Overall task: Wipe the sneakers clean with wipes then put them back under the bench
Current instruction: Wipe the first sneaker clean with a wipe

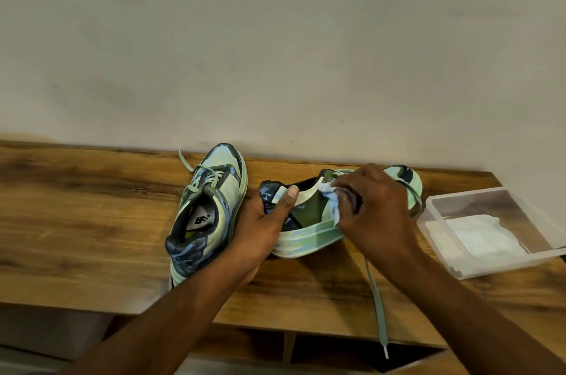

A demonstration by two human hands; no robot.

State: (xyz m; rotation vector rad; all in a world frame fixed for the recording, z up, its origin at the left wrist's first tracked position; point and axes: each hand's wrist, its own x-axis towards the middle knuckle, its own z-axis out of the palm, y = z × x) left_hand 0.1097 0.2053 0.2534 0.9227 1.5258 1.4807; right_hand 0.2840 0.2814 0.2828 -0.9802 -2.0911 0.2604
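Two mint-green and blue sneakers lie on the wooden bench top (76,221). The left sneaker (208,209) stands upright, toe toward the wall. The right sneaker (309,221) lies tipped on its side with its sole toward me. My left hand (263,227) grips its heel, thumb on the collar. My right hand (373,209) holds a crumpled white wipe (332,194) pressed against the sneaker's side near the tongue. A green lace (378,304) hangs over the bench's front edge.
A clear plastic box (453,264) with white wipes (484,237) inside sits at the right end of the bench. A plain wall (275,38) runs behind the bench. Open compartments (337,347) show under the bench top.
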